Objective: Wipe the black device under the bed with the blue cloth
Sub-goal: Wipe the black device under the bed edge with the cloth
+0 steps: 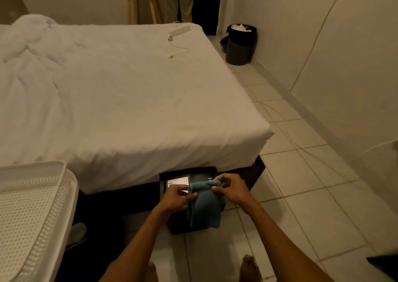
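Note:
The black device (178, 175) lies flat on the tiled floor, its far end tucked under the edge of the bed (129, 100). A white label shows on its top. The blue cloth (204, 208) hangs over the device's middle. My left hand (176, 197) pinches the cloth's left top corner. My right hand (231, 189) pinches its right top corner. Both hands hold the cloth just above the device, and the cloth covers much of it.
A white perforated basket (32, 212) stands at the left. A black bin (241, 44) with paper stands by the far wall. A white charger and cable (178, 33) lie on the bed. Thin cables (280, 113) run across the tiles at the right. My bare feet (249, 266) are below.

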`<state>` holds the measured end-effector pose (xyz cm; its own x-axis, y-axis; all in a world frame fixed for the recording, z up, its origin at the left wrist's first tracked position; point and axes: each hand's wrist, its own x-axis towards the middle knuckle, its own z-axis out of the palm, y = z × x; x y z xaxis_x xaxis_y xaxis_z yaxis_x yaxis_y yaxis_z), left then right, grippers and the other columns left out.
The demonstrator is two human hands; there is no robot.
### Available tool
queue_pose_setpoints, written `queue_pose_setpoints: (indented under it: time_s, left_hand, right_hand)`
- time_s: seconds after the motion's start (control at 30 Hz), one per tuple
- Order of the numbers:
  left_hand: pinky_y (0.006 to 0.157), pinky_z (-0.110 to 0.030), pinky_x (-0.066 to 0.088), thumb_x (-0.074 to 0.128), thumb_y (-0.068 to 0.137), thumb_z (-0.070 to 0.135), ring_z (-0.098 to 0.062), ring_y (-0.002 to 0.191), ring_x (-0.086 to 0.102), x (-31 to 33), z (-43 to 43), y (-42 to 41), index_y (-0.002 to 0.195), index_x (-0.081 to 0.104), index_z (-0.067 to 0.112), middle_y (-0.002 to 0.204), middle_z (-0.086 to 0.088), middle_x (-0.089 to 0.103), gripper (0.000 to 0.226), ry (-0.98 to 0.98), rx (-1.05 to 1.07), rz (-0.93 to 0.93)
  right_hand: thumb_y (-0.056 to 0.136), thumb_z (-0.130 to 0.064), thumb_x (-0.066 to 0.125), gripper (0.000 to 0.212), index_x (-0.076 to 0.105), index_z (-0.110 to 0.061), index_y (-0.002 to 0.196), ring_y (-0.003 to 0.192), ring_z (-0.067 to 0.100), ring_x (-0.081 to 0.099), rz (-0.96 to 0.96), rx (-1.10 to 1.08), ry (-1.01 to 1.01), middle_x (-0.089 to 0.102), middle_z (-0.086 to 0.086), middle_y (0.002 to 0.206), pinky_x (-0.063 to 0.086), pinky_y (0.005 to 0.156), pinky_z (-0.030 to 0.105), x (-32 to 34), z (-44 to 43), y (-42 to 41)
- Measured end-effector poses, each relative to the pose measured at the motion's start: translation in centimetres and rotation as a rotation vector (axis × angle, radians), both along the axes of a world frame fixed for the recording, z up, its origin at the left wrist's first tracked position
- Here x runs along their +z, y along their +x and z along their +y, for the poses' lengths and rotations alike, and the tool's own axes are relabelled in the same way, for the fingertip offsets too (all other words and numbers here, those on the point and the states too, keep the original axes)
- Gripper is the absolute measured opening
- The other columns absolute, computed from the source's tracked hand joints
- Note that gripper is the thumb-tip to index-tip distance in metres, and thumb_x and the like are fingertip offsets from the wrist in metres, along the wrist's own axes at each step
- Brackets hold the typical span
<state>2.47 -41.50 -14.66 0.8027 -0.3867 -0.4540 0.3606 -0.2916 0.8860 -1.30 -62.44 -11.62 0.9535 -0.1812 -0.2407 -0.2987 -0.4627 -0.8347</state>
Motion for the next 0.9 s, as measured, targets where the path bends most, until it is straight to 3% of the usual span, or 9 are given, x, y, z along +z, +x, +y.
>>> queue_pose_setpoints:
  time_s: [0.17, 0.27, 0.37, 0.43, 0.5, 0.57, 0.67, 0.77, 0.9]
  left_hand:
    - [0.086, -0.055, 0.057, 0.073, 0.086, 0.012, -0.033, 0.096, 0.072, -2.2, -0.4, 2.2, 0.104, 0.072, 0.004, 0.101, -0.02, 0.074, 0.019, 0.055, -0.001, -0.039]
    - [0.08, -0.05, 0.06, 0.078, 0.081, 0.02, -0.024, 0.087, 0.074, -3.2, -0.8, 3.5, 0.094, 0.078, 0.016, 0.09, -0.006, 0.078, 0.013, 0.151, 0.017, -0.179]
    - [0.074, -0.029, 0.061, 0.08, 0.078, 0.028, -0.007, 0.079, 0.073, -3.4, -1.1, 4.4, 0.093, 0.078, 0.018, 0.085, 0.003, 0.078, 0.018, 0.231, 0.036, -0.238]
    - [0.061, -0.011, 0.049, 0.082, 0.077, 0.032, 0.006, 0.064, 0.064, -3.8, -1.2, 4.8, 0.091, 0.078, 0.018, 0.071, 0.011, 0.071, 0.02, 0.296, 0.068, -0.275]
    - [0.054, -0.007, 0.04, 0.081, 0.077, 0.03, 0.007, 0.055, 0.054, -4.0, -1.2, 5.0, 0.088, 0.075, 0.016, 0.063, 0.016, 0.059, 0.019, 0.352, 0.081, -0.332]
    - [0.059, -0.01, 0.037, 0.08, 0.078, 0.031, 0.001, 0.064, 0.052, -4.6, -1.1, 5.1, 0.089, 0.073, 0.015, 0.073, 0.011, 0.055, 0.02, 0.412, 0.105, -0.445]
    - [0.07, -0.026, 0.041, 0.076, 0.081, 0.031, -0.014, 0.08, 0.056, -5.1, -0.8, 5.2, 0.091, 0.074, 0.017, 0.082, 0.007, 0.054, 0.018, 0.48, 0.075, -0.59]
    - [0.079, -0.032, 0.045, 0.066, 0.089, 0.032, -0.019, 0.093, 0.056, -5.4, -0.4, 4.8, 0.103, 0.072, 0.021, 0.094, 0.004, 0.058, 0.019, 0.522, 0.035, -0.738]
    - [0.1, -0.035, 0.043, 0.037, 0.098, 0.044, -0.023, 0.122, 0.054, -6.3, 1.2, 3.6, 0.13, 0.06, 0.019, 0.131, -0.003, 0.059, 0.047, 0.642, -0.019, -0.846]
  right_hand:
    - [0.073, -0.012, 0.08, 0.019, 0.072, -0.013, 0.09, 0.084, 0.021, 0.067, 0.025, -0.007, -0.042, 0.071, 0.006, 0.085, 0.058, 0.076, 0.032, -2.0, -0.4, 2.3]
    - [0.072, -0.012, 0.081, 0.017, 0.072, -0.019, 0.085, 0.076, 0.016, 0.066, 0.033, -0.04, -0.076, 0.067, -0.002, 0.072, 0.056, 0.072, 0.029, -2.8, -0.3, 3.8]
    - [0.071, -0.012, 0.081, 0.017, 0.073, -0.019, 0.083, 0.066, 0.009, 0.062, 0.018, -0.079, -0.115, 0.065, -0.005, 0.067, 0.053, 0.065, 0.025, -3.6, -0.1, 5.3]
    - [0.07, -0.014, 0.082, 0.016, 0.072, -0.021, 0.081, 0.062, 0.004, 0.06, 0.002, -0.099, -0.134, 0.068, -0.003, 0.069, 0.049, 0.06, 0.019, -4.3, 0.1, 5.9]
    - [0.071, -0.014, 0.081, 0.015, 0.072, -0.02, 0.082, 0.061, 0.0, 0.059, -0.011, -0.096, -0.144, 0.067, -0.004, 0.069, 0.044, 0.055, 0.009, -4.9, 0.2, 6.4]
    - [0.071, -0.015, 0.08, 0.015, 0.071, -0.021, 0.082, 0.061, -0.004, 0.059, -0.032, -0.086, -0.166, 0.066, -0.008, 0.068, 0.042, 0.053, 0.006, -5.3, 0.3, 6.8]
    - [0.072, -0.017, 0.078, 0.014, 0.069, -0.024, 0.08, 0.064, -0.005, 0.06, -0.075, -0.079, -0.201, 0.066, -0.011, 0.068, 0.049, 0.059, 0.016, -6.0, 0.5, 6.9]
    - [0.074, -0.019, 0.076, 0.013, 0.066, -0.026, 0.078, 0.067, -0.003, 0.06, -0.109, -0.063, -0.248, 0.066, -0.011, 0.072, 0.05, 0.059, 0.019, -6.6, 0.7, 6.7]
    - [0.078, -0.022, 0.072, 0.011, 0.064, -0.025, 0.084, 0.086, 0.011, 0.056, -0.202, -0.046, -0.338, 0.065, -0.005, 0.086, 0.05, 0.065, 0.027, -7.3, 1.0, 6.2]
